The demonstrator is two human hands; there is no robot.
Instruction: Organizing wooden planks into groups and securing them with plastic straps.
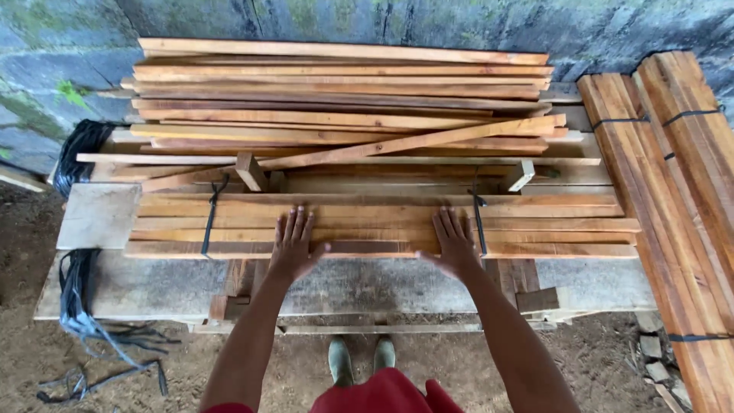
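A flat layer of long reddish wooden slats (382, 222) lies across a rough grey workbench (138, 287). My left hand (294, 243) rests palm down on the near slats, fingers spread, left of centre. My right hand (455, 241) lies flat on the same slats further right, beside a black strap (479, 218). Another black strap (212, 216) crosses the slats at the left. Neither hand grips anything.
A loose pile of slats (344, 95) is stacked behind, against a mossy concrete wall. Strapped slat bundles (673, 176) lean at the right. Black strapping coils (80, 153) hang at the left and trail onto the dirt floor. My green boots (359, 358) stand under the bench.
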